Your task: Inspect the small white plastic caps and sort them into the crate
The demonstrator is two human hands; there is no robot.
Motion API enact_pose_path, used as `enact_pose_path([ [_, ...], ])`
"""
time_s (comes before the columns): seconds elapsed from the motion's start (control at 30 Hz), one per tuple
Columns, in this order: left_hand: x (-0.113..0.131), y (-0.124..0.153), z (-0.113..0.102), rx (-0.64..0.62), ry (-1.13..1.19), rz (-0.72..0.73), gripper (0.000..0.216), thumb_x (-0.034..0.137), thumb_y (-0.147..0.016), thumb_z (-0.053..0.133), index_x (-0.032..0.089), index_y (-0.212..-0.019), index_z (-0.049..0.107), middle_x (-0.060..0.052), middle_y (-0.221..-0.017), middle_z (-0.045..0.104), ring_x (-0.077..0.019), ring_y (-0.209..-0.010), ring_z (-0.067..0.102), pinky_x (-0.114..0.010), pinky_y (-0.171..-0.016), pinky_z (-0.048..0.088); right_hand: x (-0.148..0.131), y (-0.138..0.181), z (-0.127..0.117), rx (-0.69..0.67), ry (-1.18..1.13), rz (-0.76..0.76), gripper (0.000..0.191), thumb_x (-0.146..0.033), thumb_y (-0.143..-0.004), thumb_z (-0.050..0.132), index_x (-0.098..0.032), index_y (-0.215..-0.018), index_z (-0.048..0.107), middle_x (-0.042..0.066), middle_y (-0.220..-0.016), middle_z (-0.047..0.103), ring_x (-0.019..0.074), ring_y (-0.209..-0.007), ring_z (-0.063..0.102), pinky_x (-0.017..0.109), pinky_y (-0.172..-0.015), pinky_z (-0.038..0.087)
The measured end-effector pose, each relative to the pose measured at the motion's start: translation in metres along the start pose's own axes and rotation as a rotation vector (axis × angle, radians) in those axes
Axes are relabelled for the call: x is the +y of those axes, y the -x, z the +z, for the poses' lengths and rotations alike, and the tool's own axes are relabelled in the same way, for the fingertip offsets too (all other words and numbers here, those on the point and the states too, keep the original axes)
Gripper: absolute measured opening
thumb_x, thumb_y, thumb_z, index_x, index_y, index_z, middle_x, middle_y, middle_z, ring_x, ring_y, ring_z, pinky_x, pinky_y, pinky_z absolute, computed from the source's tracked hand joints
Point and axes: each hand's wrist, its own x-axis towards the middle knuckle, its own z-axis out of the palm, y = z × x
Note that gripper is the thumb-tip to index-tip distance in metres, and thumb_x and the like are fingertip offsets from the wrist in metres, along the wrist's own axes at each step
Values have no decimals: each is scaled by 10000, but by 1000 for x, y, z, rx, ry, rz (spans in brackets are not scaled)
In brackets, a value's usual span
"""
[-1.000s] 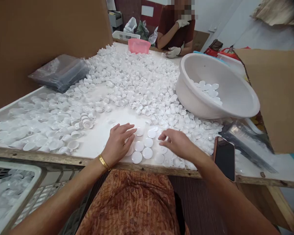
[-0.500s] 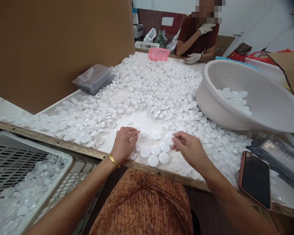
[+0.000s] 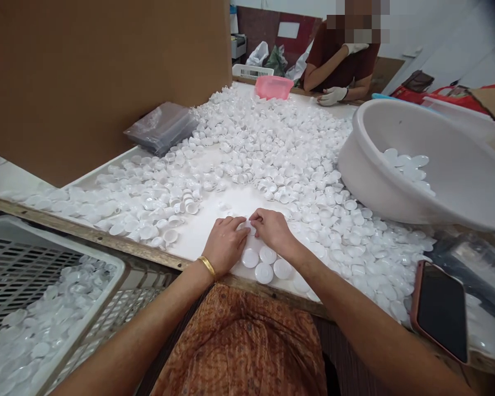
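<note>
Near the table's front edge, my left hand point(image 3: 226, 246) and my right hand point(image 3: 273, 231) meet over a small white disc point(image 3: 251, 225). The fingertips of both hands are closed on its edges, and the fingers hide part of it. Just below them, several glossy round white discs point(image 3: 264, 273) lie flat on the table, close together. My right wrist and forearm pass over other white pieces. Around the hands spreads a wide heap of small white plastic pieces point(image 3: 272, 148), some shaped like shallow cups.
A large pale basin point(image 3: 363, 181) with white discs tilts at the right. Nearby lies a phone point(image 3: 441, 311). Plastic baskets point(image 3: 119, 275) stand lower left. A cardboard box point(image 3: 107, 82), plastic bags point(image 3: 160, 129) and a pink tray point(image 3: 273, 88) are farther back. A gloved person point(image 3: 340, 66) sits opposite.
My right hand has moved left, bringing a white disc to my left hand. My left fingers have closed in on it. The view has shifted slightly.
</note>
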Motion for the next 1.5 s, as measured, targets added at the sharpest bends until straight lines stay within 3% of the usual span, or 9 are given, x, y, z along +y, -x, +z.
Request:
enact_pose_path([
  [0.2,-11,-4,-9,198,83,-143,229,175,-840,478,185,-993,648,-66,-1036,642,-208,-933,558,-371,-784,434,-3,-9,-13,53,-95,70,96,-166,-757,554,-196,-785,640,-26,-663,638,82,-514,545,198,-551,403],
  [0.3,-17,-11,-10,203,95,-175,225,160,-821,494,182,-979,654,-60,-1007,650,-206,-918,562,-371,-794,437,-5,-20,-18,47,-129,114,102,-182,-755,560,-193,-810,645,-18,-685,636,80,-509,531,196,-521,393],
  [0.43,-18,-17,-6,237,104,-177,227,161,-825,485,188,-969,658,-57,-975,654,-198,-894,559,-354,-772,443,-10,-34,-12,-33,-137,165,79,-168,-735,577,-175,-776,645,-26,-564,590,90,-482,532,196,-502,397],
  [0.77,-12,-13,0,44,-36,-33,229,137,-822,477,192,-977,637,-61,-1053,643,-221,-936,546,-380,-766,419,-8,-36,-4,-90,-213,119,89,-104,-711,581,-175,-658,594,-56,-473,549,90,-461,572,181,-515,432],
  [1.1,-18,-10,-8,94,-36,-65,239,174,-844,466,219,-1017,624,-36,-1074,651,-229,-1072,527,-428,-866,357,-9,-39,3,-124,-460,174,70,-92,-748,558,-155,-721,571,-42,-525,550,78,-476,573,172,-498,479],
  [1.5,-13,-11,-9,-27,-89,44,258,129,-838,446,198,-1037,596,-63,-1106,631,-242,-1115,513,-481,-955,306,-3,-40,2,-138,-310,184,75,-103,-744,595,-167,-710,576,-44,-505,549,82,-450,567,161,-452,453],
])
